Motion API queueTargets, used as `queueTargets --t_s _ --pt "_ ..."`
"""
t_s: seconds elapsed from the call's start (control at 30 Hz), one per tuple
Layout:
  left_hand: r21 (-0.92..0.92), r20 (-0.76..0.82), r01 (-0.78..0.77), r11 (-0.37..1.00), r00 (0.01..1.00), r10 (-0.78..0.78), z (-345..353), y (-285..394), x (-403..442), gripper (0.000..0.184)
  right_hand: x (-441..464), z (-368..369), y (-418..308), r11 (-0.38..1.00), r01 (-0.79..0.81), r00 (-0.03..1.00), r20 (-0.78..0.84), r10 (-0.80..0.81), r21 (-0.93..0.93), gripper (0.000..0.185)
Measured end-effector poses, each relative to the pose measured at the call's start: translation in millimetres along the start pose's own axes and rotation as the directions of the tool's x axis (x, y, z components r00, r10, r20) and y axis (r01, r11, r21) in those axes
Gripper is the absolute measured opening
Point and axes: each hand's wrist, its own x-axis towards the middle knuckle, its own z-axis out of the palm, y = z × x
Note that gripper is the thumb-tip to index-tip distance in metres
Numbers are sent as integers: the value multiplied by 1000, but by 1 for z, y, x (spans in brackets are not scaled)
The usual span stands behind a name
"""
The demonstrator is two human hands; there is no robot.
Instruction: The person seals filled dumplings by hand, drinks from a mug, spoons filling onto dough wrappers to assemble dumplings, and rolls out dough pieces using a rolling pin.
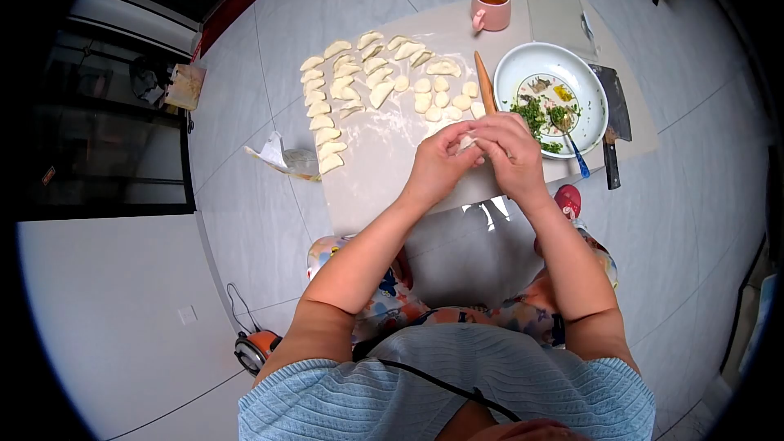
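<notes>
Pale dough (466, 143) – mostly hidden – pinched between the fingertips of the left hand (442, 161) and right hand (516, 153), fingers of both curled in close. I have them above the table's (384, 188) near part, left of the white bowl (602, 114) with chopped greens (532, 116). Rolling pin (484, 82) points away beyond the right hand. Dough rounds (442, 100) and folded dumplings (380, 95) lie farther off, leftward – flour (392, 126) around them.

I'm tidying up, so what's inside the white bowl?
The bowl holds chopped greens, a yellow dab, a brownish dab and a spoon. Whatever lies beneath the greens is covered.
</notes>
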Motion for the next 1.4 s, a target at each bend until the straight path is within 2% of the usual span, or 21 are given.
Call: queueTargets --t_s 0.03,0.07,0.1,0.13,0.2,0.23,0.27,0.3,0.4,0.5,0.57,0.67,0.7,0.77,0.9,1.0,1.1,1.13,1.2,1.27,1.4 --pt "81 -61 -13 997 998 18 0 4 0 33 -1 6 0 1000 1 1000 0 -1 0 27" --pt "161 -122 -21 987 992 41 0 6 0 33 -3 15 -3 911 -243 962 -35 270 333 35" --pt "161 -122 -22 987 992 42 0 5 1 33 -4 20 -5 660 -416 855 24 517 625 45" --pt "185 -157 -60 981 984 90 -1 3 2 30 -5 19 -7 660 -416 856 23 517 626 45" --pt "211 -188 -97 973 972 138 -1 1 2 27 -6 16 -8 126 -591 673 401 622 797 56" --pt "314 -192 -155 937 956 223 0 0 1 23 -6 15 -9 126 -591 673 401 622 797 56" --pt "414 -187 -207 886 934 306 0 0 1 20 -5 15 -9 62 -605 659 455 599 794 53" --pt "415 -186 -207 886 934 305 0 -2 2 20 -5 14 -8 -1 -618 644 508 572 786 50" --pt "343 -194 -196 919 942 273 -4 -10 5 18 -5 13 -8 34 -703 588 553 590 710 48" --pt "319 -187 -147 936 959 215 -8 -13 6 19 -3 14 -20 75 -681 620 519 589 728 41" --pt "105 -285 -110 988 949 136 -6 -14 7 17 -7 18 -12 64 -683 623 534 571 728 38" --pt "77 -259 -121 990 956 137 1 -1 3 16 -10 19 -8 65 -694 626 556 547 717 32" --pt "77 -258 -121 990 956 138 -1 -3 4 16 -10 19 -8 76 -704 624 564 541 706 30" --pt "260 -210 -163 952 952 221 -6 -8 4 16 -10 19 -10 75 -717 609 572 550 693 30" --pt "224 -252 -126 966 950 182 -5 -10 6 16 -11 20 -10 87 -736 602 591 536 671 27" --pt "248 -264 -206 947 926 271 -5 -14 8 13 -14 21 -4 125 -774 572 601 558 620 25" --pt "285 -186 -202 937 947 260 -9 -13 8 14 -11 20 -10 134 -764 587 595 549 630 22" --pt "264 -211 -165 950 951 224 -9 -13 8 14 -11 20 -10 134 -765 587 595 549 630 22" --pt "241 -235 -130 962 954 188 -10 -12 7 15 -10 19 -9 112 -818 524 651 549 564 24" --pt "157 -213 -63 986 972 96 -12 -10 7 19 -13 19 -5 130 -822 526 651 547 555 21" --pt "180 -146 -137 974 975 165 -11 -8 11 20 -8 17 -15 123 -823 520 649 555 555 20"
